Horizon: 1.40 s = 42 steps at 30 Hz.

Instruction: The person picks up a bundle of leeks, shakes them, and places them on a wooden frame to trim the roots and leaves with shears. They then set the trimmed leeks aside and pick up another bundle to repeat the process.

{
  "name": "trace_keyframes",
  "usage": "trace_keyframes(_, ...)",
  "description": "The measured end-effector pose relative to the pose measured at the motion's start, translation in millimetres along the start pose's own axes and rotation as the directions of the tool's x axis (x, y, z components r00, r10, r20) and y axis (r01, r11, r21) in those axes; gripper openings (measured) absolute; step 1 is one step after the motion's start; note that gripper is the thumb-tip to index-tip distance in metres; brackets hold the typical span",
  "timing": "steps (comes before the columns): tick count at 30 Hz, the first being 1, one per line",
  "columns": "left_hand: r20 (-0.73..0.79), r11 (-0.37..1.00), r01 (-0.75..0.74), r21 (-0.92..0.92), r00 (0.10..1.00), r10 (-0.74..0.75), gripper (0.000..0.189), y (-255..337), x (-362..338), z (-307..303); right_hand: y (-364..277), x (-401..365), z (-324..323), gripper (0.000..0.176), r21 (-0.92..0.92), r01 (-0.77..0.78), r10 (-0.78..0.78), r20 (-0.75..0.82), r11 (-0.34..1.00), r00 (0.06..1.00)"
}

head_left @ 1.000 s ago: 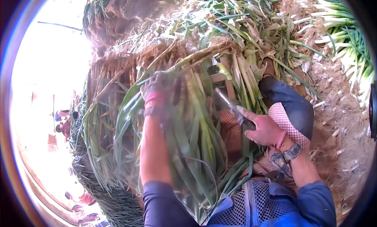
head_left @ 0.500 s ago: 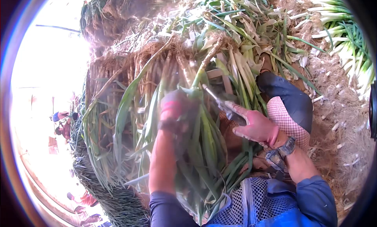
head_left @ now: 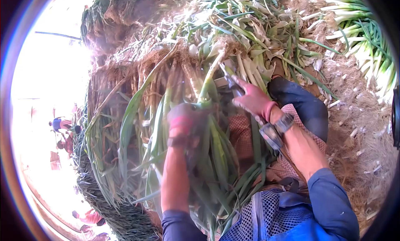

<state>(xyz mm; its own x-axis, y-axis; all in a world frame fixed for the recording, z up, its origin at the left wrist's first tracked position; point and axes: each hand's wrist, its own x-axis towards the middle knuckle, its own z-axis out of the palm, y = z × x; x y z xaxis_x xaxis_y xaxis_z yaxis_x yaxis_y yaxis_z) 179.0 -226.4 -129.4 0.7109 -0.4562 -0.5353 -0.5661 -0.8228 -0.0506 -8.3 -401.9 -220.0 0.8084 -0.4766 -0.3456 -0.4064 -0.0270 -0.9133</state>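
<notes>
My left hand, in a pink and dark glove, is closed around the leaves of a green onion whose pale stem slants up to a tuft of brown roots. To its right, my right hand, in a pink glove, grips a slim dark tool with a hose running back along the wrist. The tool's metal tip lies close beside the stem of the held onion; contact cannot be made out. Long green leaves hang below my left hand.
Unpeeled onions with roots upward are stacked on the left. Peeled white onions lie at the upper right. Stripped leaves are heaped behind. Root scraps cover the ground at right. Other people are at the far left.
My right hand has moved up and left with the tool, bringing its tip higher beside the stem. The held onion's stem now looks paler. My left hand stays nearly in place.
</notes>
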Motion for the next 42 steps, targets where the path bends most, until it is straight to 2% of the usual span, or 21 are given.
trace_keyframes(3, -0.036, 0.999, -0.008, 0.036, 0.999, 0.01, 0.075, 4.8, -4.5, -3.2, -11.5, 27.1, -11.4, 0.088, -0.054, -0.088, 0.084, -0.068, 0.995, 0.994)
trace_keyframes(5, -0.045, 0.998, -0.018, 0.052, 0.999, 0.02, 0.075, 12.5, -14.5, -9.2, -1.9, 45.1, -15.0, 0.088, -0.071, -0.065, 0.059, -0.086, 0.995, 0.995)
trace_keyframes(8, -0.052, 1.0, 0.006, -0.027, 0.999, -0.007, 0.069, 14.8, -24.0, -5.9, 2.4, 42.3, -21.7, 0.088, -0.008, -0.078, 0.078, -0.074, 0.997, 0.994)
trace_keyframes(9, -0.129, 0.998, -0.053, -0.042, 0.99, 0.047, 0.065, 4.1, -16.1, 9.7, 0.1, 30.2, -23.9, 0.088, -0.008, -0.077, 0.076, -0.074, 0.997, 0.994)
trace_keyframes(10, -0.206, 0.993, -0.108, -0.055, 0.974, 0.094, 0.061, 0.5, -18.1, 14.3, -2.4, 12.9, -24.5, 0.088, 0.024, -0.054, 0.054, -0.014, 0.998, 0.998)
trace_keyframes(12, -0.193, 0.991, -0.117, -0.061, 0.976, 0.103, 0.059, -3.3, -23.5, 15.2, 8.7, -15.8, -15.0, 0.088, 0.131, 0.033, -0.043, 0.076, 0.991, 0.996)
trace_keyframes(14, -0.208, 0.987, -0.147, -0.066, 0.969, 0.13, 0.055, -5.7, -26.3, 18.5, -14.0, -65.7, -17.4, 0.088, 0.194, -0.098, 0.045, 0.261, 0.976, 0.964)
trace_keyframes(15, -0.209, 0.987, -0.144, -0.067, 0.969, 0.128, 0.055, -5.6, -26.4, 20.4, -12.6, -86.0, -12.3, 0.088, 0.193, -0.096, 0.043, 0.264, 0.976, 0.964)
trace_keyframes(16, -0.208, 0.992, -0.113, -0.056, 0.973, 0.099, 0.056, -4.1, -26.1, 22.3, -8.8, -105.7, -7.7, 0.09, 0.178, 0.006, -0.053, 0.26, 0.984, 0.964)
trace_keyframes(18, -0.207, 0.996, -0.08, -0.045, 0.976, 0.069, 0.056, -1.4, -25.1, 29.3, -11.8, -130.7, -4.3, 0.091, 0.162, 0.11, -0.15, 0.26, 0.981, 0.954)
trace_keyframes(20, -0.31, 1.0, -0.001, 0.027, 0.951, 0.01, 0.059, 1.1, -22.4, 38.1, -18.4, -141.9, -3.4, 0.09, 0.158, 0.041, -0.099, 0.379, 0.987, 0.92)
trace_keyframes(21, -0.311, 1.0, -0.002, 0.028, 0.95, 0.011, 0.059, 4.3, -25.3, 37.3, -19.2, -144.1, -2.1, 0.09, 0.155, 0.018, -0.082, 0.416, 0.988, 0.906)
trace_keyframes(25, -0.307, 0.999, 0.04, -0.008, 0.951, -0.04, 0.065, 8.9, -30.4, 36.8, -15.6, -140.1, 9.0, 0.087, 0.155, 0.112, -0.155, 0.305, 0.982, 0.94)
trace_keyframes(28, -0.291, 0.997, 0.063, -0.033, 0.954, -0.069, 0.067, 9.3, -31.6, 38.9, -14.6, -130.7, 13.4, 0.088, 0.159, 0.113, -0.159, 0.318, 0.981, 0.935)
trace_keyframes(31, -0.285, 0.998, 0.054, -0.038, 0.957, -0.063, 0.068, 9.9, -31.7, 39.9, -10.3, -111.3, 15.8, 0.087, 0.021, 0.06, -0.063, 0.181, 0.998, 0.981)
trace_keyframes(33, -0.289, 0.999, 0.035, -0.031, 0.956, -0.042, 0.068, 9.5, -31.9, 40.7, -10.4, -107.5, 16.1, 0.086, 0.085, 0.067, -0.08, 0.163, 0.994, 0.983)
trace_keyframes(35, -0.258, 0.995, 0.07, -0.068, 0.962, -0.085, 0.067, 10.6, -32.2, 39.7, 0.7, -101.3, 23.6, 0.086, 0.12, 0.068, -0.087, 0.161, 0.99, 0.983)
trace_keyframes(36, -0.258, 0.995, 0.067, -0.069, 0.963, -0.083, 0.067, 10.5, -31.5, 40.2, 21.5, -90.3, 35.2, 0.086, 0.13, 0.189, -0.203, 0.104, 0.973, 0.974)
trace_keyframes(38, -0.273, 0.995, 0.066, -0.073, 0.958, -0.084, 0.065, 10.2, -29.4, 41.1, 23.9, -81.6, 34.4, 0.087, 0.129, 0.308, -0.316, 0.041, 0.943, 0.948)
trace_keyframes(39, -0.272, 0.995, 0.063, -0.073, 0.959, -0.081, 0.065, 9.6, -28.3, 41.5, 6.3, -76.6, 23.5, 0.087, 0.082, 0.188, -0.193, 0.055, 0.979, 0.98)
trace_keyframes(42, -0.268, 0.997, 0.045, -0.066, 0.962, -0.061, 0.065, 7.5, -26.8, 42.5, -10.9, -43.7, 5.5, 0.088, -0.005, -0.003, 0.004, 0.073, 1.0, 0.997)
